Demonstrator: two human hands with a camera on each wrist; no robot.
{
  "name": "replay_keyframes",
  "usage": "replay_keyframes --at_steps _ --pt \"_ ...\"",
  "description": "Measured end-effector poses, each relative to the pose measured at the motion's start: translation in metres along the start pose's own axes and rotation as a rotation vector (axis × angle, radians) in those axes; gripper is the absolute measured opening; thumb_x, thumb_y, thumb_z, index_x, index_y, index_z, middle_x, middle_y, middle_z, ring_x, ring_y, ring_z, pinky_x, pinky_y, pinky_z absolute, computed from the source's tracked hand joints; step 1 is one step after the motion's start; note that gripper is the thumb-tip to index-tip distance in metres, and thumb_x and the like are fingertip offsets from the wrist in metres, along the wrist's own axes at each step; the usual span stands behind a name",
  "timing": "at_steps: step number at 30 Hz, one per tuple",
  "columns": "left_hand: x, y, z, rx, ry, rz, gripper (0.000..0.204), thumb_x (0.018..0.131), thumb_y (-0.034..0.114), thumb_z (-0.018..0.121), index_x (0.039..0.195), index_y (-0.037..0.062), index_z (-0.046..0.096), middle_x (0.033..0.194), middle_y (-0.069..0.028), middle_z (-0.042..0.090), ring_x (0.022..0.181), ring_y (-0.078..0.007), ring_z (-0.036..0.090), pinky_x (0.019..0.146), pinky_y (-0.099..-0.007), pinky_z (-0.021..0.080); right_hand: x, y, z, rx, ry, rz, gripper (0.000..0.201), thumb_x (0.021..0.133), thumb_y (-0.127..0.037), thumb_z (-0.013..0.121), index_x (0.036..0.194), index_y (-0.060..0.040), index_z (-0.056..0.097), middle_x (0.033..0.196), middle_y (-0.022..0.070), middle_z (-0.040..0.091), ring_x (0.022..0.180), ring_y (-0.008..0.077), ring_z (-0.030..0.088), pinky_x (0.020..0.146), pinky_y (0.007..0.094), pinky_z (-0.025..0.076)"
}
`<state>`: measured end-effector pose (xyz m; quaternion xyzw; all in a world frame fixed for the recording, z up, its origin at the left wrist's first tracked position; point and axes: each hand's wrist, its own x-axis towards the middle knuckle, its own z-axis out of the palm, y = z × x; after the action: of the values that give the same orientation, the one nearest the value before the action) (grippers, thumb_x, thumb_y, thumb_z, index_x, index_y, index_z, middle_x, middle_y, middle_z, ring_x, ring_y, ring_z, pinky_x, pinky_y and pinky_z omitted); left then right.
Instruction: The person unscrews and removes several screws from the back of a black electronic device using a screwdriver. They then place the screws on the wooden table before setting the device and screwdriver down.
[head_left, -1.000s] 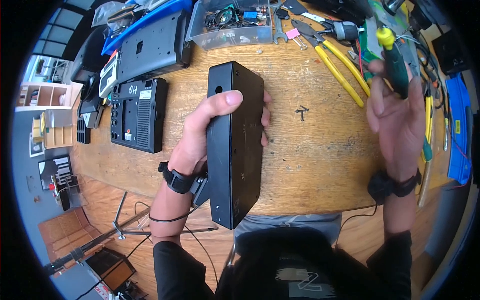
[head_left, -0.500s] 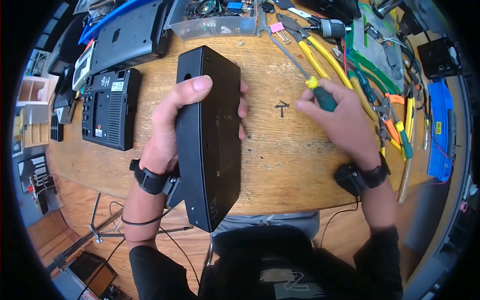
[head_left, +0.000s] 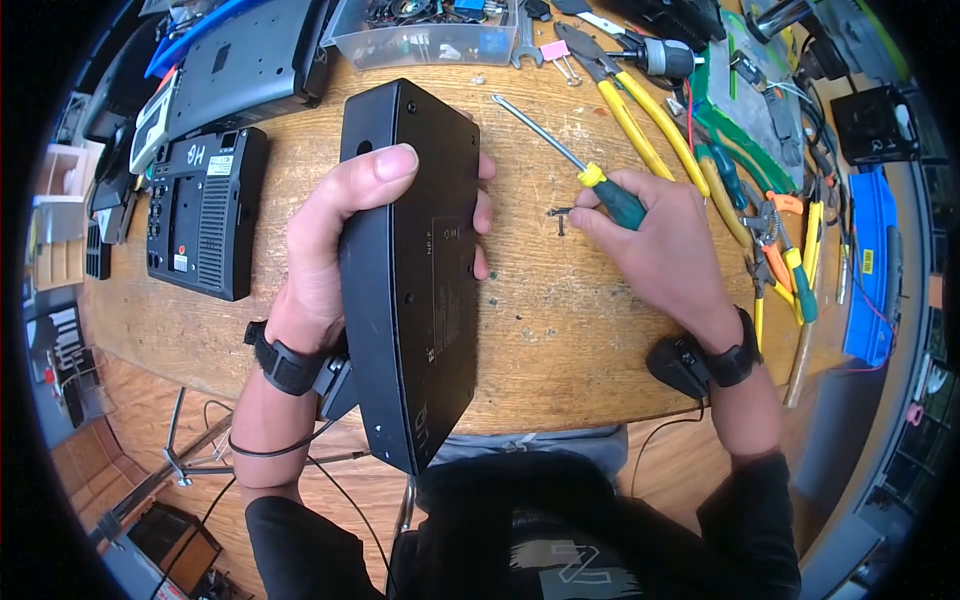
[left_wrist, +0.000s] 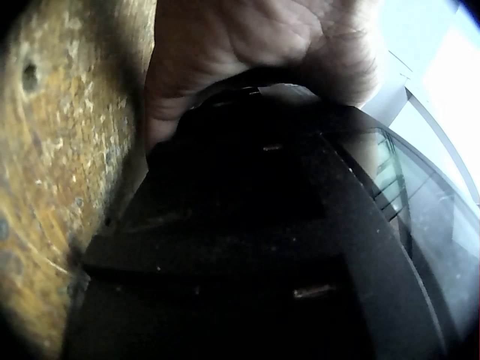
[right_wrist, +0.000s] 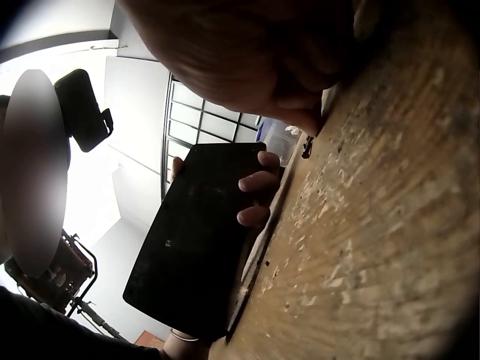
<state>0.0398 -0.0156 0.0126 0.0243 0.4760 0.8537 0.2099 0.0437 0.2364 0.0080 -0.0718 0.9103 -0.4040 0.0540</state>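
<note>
My left hand grips a black boxy device that stands on edge, thumb over its near side and fingertips showing round the far side. Small screw holes and "NP-F" lettering mark its broad face; the left wrist view shows a glossy, reflecting side. My right hand holds a screwdriver with a green and yellow handle, its shaft pointing up and left. The thumb and fingertips of that hand reach down to a few small black screws on the wooden table, partly covering them.
A second black device marked "HQ" lies at the left, near a larger black case. At the back stands a clear plastic bin of electronic parts. Yellow-handled cutters, more pliers and a blue tray occupy the right.
My right hand has come in from the far right with the screwdriver and lowered its fingertips to the screws. The left hand keeps its grip on the device; the whole view has shifted slightly.
</note>
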Motion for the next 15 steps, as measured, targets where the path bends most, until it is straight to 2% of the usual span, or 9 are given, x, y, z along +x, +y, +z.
replay_keyframes --at_steps 3,6,8,11,15 --pt "0.001 -0.002 -0.002 -0.012 -0.024 0.011 0.069 0.090 0.051 0.061 0.126 -0.0082 0.057 0.117 -0.0211 0.065 0.093 -0.0282 0.068 0.075 -0.0448 0.061 -0.001 0.004 0.000 0.061 0.013 0.014 0.020 0.088 -0.016 0.078 0.094 0.0024 0.073 0.073 0.0152 0.070 0.063 0.0193 0.065 0.062 0.0340 0.050" --pt "0.002 -0.005 0.001 0.034 0.031 0.003 0.084 0.089 0.061 0.056 0.137 -0.0075 0.052 0.124 -0.0241 0.062 0.099 -0.0311 0.067 0.074 -0.0489 0.063 -0.006 0.003 -0.001 0.180 0.008 0.036 0.018 0.090 -0.015 0.078 0.096 0.0012 0.074 0.076 0.0111 0.071 0.065 0.0130 0.063 0.062 0.0309 0.050" --pt "0.001 -0.006 0.003 -0.032 0.027 0.023 0.075 0.091 0.055 0.058 0.131 -0.0076 0.055 0.122 -0.0230 0.063 0.099 -0.0309 0.068 0.077 -0.0494 0.062 -0.011 0.000 0.000 0.246 0.002 0.023 0.018 0.091 -0.015 0.078 0.098 0.0005 0.074 0.077 0.0086 0.071 0.067 0.0099 0.062 0.063 0.0293 0.050" --pt "0.002 -0.009 0.006 -0.080 0.047 0.028 0.070 0.093 0.054 0.057 0.128 -0.0070 0.056 0.121 -0.0228 0.063 0.103 -0.0322 0.068 0.081 -0.0515 0.062 -0.019 -0.018 -0.002 0.202 -0.017 -0.011 0.018 0.091 -0.015 0.077 0.100 0.0006 0.073 0.077 0.0097 0.070 0.068 0.0099 0.062 0.062 0.0293 0.049" --pt "0.000 -0.013 0.007 -0.108 0.021 0.016 0.072 0.094 0.056 0.052 0.130 -0.0056 0.056 0.120 -0.0244 0.065 0.110 -0.0353 0.069 0.086 -0.0524 0.062 -0.027 -0.028 0.001 0.177 -0.067 -0.017 0.019 0.090 -0.015 0.079 0.099 -0.0003 0.072 0.074 0.0132 0.068 0.064 0.0166 0.066 0.059 0.0308 0.049"
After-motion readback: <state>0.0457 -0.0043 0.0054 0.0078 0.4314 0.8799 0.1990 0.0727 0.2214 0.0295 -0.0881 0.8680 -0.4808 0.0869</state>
